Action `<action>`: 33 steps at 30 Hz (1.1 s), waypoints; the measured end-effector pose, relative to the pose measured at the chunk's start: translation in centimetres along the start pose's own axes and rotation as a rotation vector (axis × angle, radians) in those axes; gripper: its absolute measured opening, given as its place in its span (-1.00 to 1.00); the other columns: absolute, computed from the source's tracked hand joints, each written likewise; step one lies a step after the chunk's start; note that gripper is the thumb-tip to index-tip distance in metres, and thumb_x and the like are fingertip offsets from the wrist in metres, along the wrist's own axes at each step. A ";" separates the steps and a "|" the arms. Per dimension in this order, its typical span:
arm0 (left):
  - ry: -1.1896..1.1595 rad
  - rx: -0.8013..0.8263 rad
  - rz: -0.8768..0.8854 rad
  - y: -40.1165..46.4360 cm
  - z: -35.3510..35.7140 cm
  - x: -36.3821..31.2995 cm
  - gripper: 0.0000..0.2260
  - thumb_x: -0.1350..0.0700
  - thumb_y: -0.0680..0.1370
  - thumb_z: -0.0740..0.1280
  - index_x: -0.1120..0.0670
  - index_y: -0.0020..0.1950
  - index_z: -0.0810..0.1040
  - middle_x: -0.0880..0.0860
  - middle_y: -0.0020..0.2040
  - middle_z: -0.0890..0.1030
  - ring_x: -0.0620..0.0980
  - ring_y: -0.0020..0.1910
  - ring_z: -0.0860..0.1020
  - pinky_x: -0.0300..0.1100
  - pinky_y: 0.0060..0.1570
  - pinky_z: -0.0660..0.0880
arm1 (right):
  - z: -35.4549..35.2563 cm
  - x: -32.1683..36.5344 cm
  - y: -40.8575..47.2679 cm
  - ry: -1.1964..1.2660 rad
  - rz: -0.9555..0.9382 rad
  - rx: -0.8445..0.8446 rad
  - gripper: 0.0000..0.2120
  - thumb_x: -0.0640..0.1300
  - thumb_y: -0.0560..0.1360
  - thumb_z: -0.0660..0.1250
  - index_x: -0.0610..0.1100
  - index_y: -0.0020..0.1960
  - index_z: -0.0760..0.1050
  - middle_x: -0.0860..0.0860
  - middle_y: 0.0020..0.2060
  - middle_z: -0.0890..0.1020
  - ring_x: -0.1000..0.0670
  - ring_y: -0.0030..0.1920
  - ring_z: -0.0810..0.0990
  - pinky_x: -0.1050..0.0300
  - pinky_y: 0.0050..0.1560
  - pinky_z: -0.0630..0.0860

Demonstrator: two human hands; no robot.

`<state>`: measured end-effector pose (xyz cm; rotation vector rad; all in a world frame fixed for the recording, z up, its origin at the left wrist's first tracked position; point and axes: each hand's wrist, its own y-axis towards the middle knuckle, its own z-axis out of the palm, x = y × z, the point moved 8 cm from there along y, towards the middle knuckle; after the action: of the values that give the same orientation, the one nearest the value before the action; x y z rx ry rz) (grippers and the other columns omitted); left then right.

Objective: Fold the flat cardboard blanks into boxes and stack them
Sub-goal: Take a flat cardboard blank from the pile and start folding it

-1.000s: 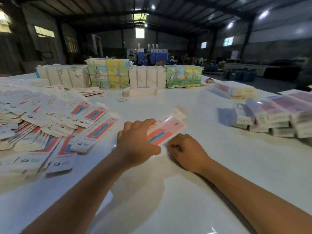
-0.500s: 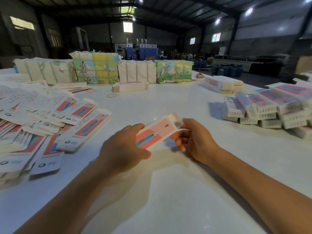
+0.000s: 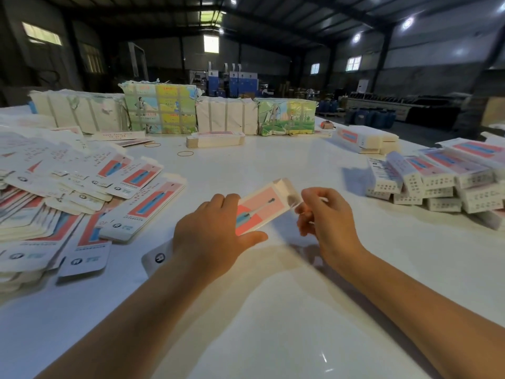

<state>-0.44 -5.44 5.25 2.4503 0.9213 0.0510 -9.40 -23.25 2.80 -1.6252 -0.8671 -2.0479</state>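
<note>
I saw two tan rubber bands (image 3: 185,153) lying on the white bench (image 3: 273,310), taped paper-wrapped bundles (image 3: 161,110) along its far edge, and blue machines (image 3: 232,83) beyond.

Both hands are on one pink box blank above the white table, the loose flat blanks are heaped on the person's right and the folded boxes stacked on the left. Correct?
Not quite: the sides are swapped. The head view shows the loose flat blanks heaped on the person's left and the folded boxes stacked on the right. Left hand and right hand do hold one pink box blank above the white table.
</note>
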 end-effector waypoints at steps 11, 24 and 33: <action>-0.108 -0.039 -0.047 0.0 0.2 0.3 -0.24 -0.46 0.24 -0.01 -0.09 0.31 0.30 -0.11 0.14 0.49 -0.10 0.02 0.50 -0.28 -0.19 0.44 | 2.1 3.3 -2.9 -0.354 -0.431 0.080 -0.77 -0.24 0.53 0.31 0.06 -0.19 0.57 0.04 -0.22 0.59 0.11 -0.35 0.54 0.36 -0.33 0.45; -0.009 -0.037 0.101 -0.5 0.3 -1.2 -0.22 -0.43 0.25 -0.02 -0.03 0.35 0.33 -0.06 0.18 0.51 -0.08 0.05 0.52 -0.25 -0.14 0.46 | 2.8 0.9 -1.9 -0.464 -0.184 0.199 -0.53 -0.21 0.61 0.16 -0.01 0.50 0.19 -0.03 0.07 0.57 0.02 -0.12 0.50 0.13 -0.09 0.51; 0.032 -0.032 0.138 -0.8 0.6 -2.3 -0.22 -0.41 0.29 -0.01 -0.01 0.38 0.31 -0.04 0.19 0.50 -0.07 0.06 0.52 -0.24 -0.12 0.44 | 2.7 1.5 -2.2 -0.731 -0.380 0.179 -0.84 -0.20 0.61 0.07 -0.08 -0.10 0.38 0.02 -0.23 0.55 0.06 -0.21 0.51 0.18 -0.25 0.39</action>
<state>-2.57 -6.68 4.67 2.4859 0.7580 0.1530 -9.26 -19.68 4.07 -2.2674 -1.6537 -1.4905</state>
